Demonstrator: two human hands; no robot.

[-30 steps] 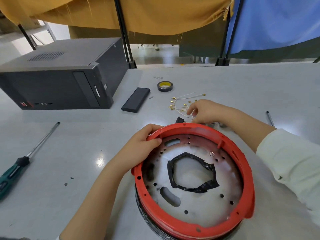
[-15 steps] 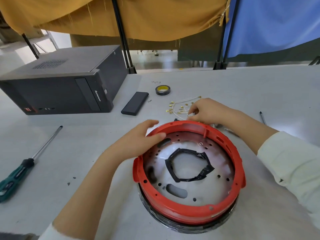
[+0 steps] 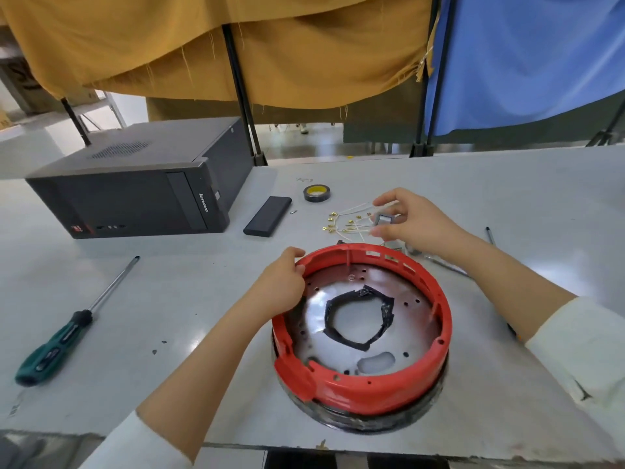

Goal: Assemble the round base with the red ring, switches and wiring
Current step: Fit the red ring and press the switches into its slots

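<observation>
The round base (image 3: 382, 423) lies on the grey table with the red ring (image 3: 378, 387) seated on its rim. Inside is a shiny metal plate (image 3: 314, 319) with a black-taped centre hole. My left hand (image 3: 282, 286) grips the ring's far left edge. My right hand (image 3: 411, 220) is raised just beyond the ring, pinching a small grey switch (image 3: 384, 220) between thumb and fingers. White wires with brass terminals (image 3: 341, 223) trail from it onto the table.
A black computer case (image 3: 135, 194) stands at the back left. A black flat box (image 3: 267, 216) and a tape roll (image 3: 316, 193) lie near the wires. A green-handled screwdriver (image 3: 64, 330) rests at the left, a pen (image 3: 490, 235) at the right. The table's front edge (image 3: 236, 445) is close.
My right hand has lifted off the table with the switch, wires trailing. The left hand has slid along the ring's rim, and the view has tilted up.
</observation>
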